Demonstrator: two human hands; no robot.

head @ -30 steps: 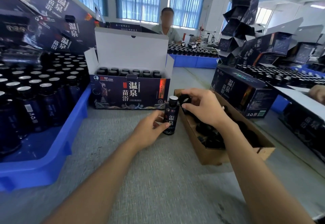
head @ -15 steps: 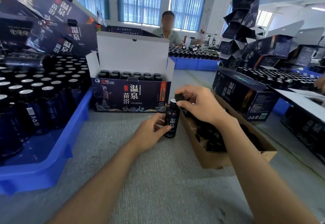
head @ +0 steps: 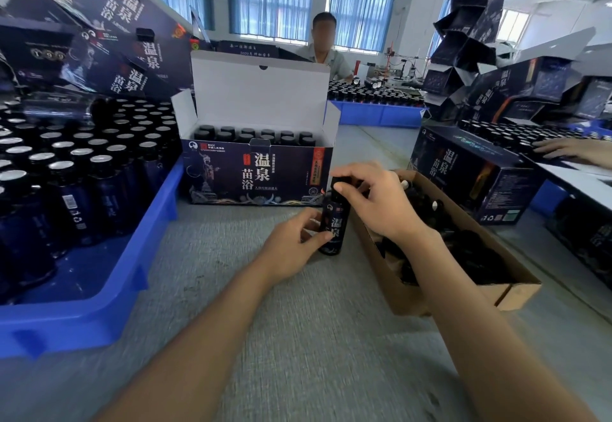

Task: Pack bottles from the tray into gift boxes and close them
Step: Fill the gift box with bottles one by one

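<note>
Right hand point(head: 377, 203) now atop bottle point(head: 332, 226); cardboard carton point(head: 516, 294) of caps point(head: 470, 249), perhaps.

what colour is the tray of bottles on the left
The tray is bright blue; head view shows it.

On the desk point(head: 281, 338), the tray point(head: 99, 305) sits at the left, filled with upright bottles point(head: 66, 189). Just right of it stands the gift box point(head: 255, 176) (lid up, rows of bottles point(head: 251, 135) inside). Before its right corner the lone bottle point(head: 332, 226) stands on the desk, left hand point(head: 291, 246) gripping its side, right hand point(head: 374, 199) gripping its top. A carton point(head: 407, 299) lies just right of it.
</note>
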